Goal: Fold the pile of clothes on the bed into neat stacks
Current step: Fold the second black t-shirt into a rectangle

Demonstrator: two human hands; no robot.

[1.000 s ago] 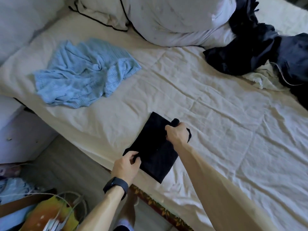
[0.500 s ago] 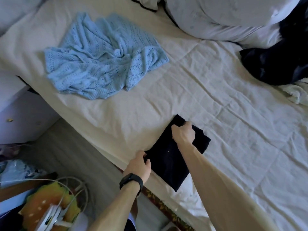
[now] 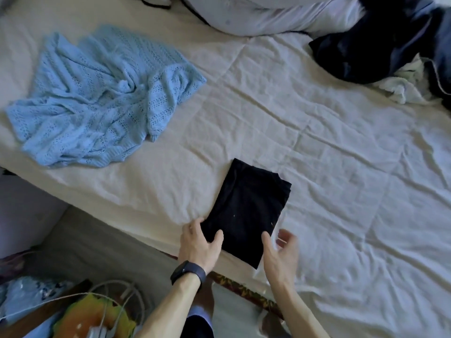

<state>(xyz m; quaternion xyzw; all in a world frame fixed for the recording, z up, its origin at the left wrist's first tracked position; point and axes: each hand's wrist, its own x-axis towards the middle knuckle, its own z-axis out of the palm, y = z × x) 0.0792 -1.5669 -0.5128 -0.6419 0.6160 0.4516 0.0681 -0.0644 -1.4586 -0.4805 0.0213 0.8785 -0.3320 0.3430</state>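
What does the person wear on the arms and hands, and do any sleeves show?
Both forearms are bare, and no sleeves show. The left hand has a dark watch with a wide dark band at its wrist. The right hand has nothing at its wrist. There are no gloves, and I see no rings.

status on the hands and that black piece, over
Left hand open, thumb on folded black garment. Right hand open beside its near corner. Blue knit and dark pile unfolded, well clear.
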